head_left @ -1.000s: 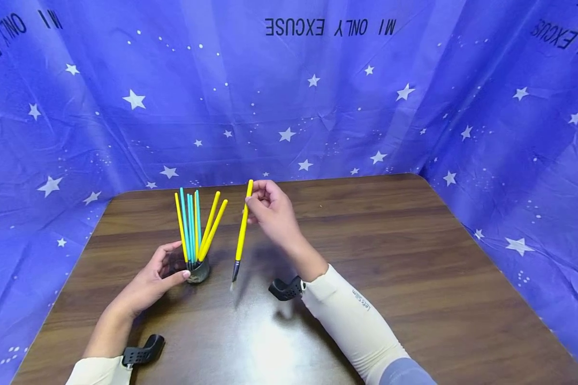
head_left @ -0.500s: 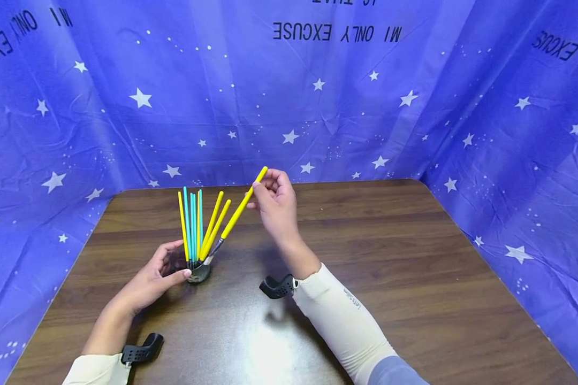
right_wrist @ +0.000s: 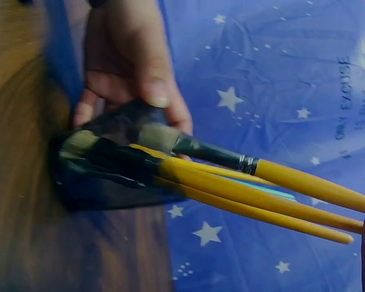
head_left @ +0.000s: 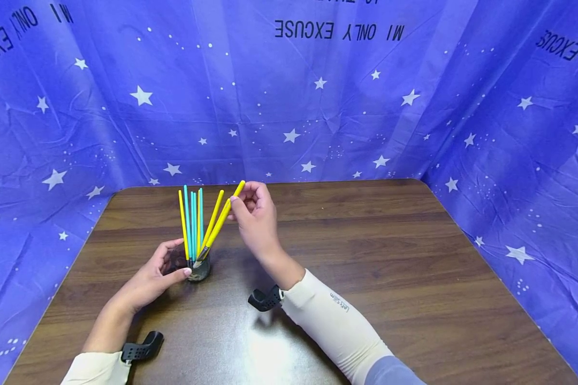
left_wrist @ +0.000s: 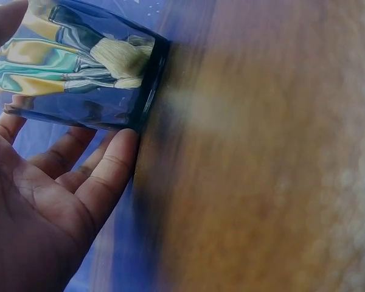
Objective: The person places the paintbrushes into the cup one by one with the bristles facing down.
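Note:
A dark, see-through glass cup (head_left: 200, 271) stands on the table with several yellow and teal paintbrushes (head_left: 193, 227) in it, handles up. My left hand (head_left: 149, 279) holds the cup, thumb in front and fingers behind. Through the glass in the left wrist view, pale bristles (left_wrist: 123, 58) lie near the base. Pinched near its handle end by my right hand (head_left: 257, 227), a yellow paintbrush (head_left: 239, 187) tilts down to the left. Its bristles (right_wrist: 158, 137) are at the cup's mouth in the right wrist view; whether they are inside the rim I cannot tell.
The brown wooden table (head_left: 390, 278) extends to the right and in front of the cup. A blue curtain (head_left: 289, 96) with white stars hangs behind it and at both sides. A black wrist mount (head_left: 265, 298) sticks out beneath the right forearm.
My right hand first raised and tilted the yellow paintbrush, then moved left and down, bringing its bristles to the cup. The left hand stays on the cup.

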`<action>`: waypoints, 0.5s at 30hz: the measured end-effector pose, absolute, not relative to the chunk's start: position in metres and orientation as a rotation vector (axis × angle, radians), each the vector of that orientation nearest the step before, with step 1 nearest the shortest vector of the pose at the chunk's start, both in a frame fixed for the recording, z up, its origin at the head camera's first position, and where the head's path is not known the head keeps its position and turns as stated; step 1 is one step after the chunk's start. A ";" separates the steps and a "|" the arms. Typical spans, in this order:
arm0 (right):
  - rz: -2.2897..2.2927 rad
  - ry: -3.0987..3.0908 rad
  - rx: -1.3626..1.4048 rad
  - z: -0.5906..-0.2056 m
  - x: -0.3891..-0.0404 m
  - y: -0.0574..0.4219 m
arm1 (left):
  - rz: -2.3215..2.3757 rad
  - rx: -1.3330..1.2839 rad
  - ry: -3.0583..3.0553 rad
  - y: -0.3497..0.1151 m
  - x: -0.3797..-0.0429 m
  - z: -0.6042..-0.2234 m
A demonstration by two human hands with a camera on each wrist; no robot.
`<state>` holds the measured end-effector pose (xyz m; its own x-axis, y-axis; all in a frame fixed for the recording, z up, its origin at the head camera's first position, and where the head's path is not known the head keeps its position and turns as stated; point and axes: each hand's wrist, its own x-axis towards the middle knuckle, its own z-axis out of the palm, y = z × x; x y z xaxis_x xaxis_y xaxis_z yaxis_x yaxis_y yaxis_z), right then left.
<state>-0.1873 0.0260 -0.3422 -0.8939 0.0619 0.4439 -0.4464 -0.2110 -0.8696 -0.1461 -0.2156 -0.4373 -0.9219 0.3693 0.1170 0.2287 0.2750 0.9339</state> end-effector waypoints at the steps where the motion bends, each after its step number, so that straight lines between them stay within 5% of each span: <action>1: 2.154 -1.756 0.455 -0.344 -0.185 0.024 | 1.723 0.561 2.413 -0.216 -0.146 -0.437; 15: 1.796 -2.121 0.508 -0.374 -0.176 0.020 | 1.637 0.548 2.467 -0.219 -0.148 -0.444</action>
<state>-0.1758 0.0199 -0.3739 -0.8874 -0.0653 0.4563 -0.4608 0.1489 -0.8749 -0.1477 -0.2185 -0.4435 -0.9254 0.3680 0.0904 0.2262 0.3451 0.9109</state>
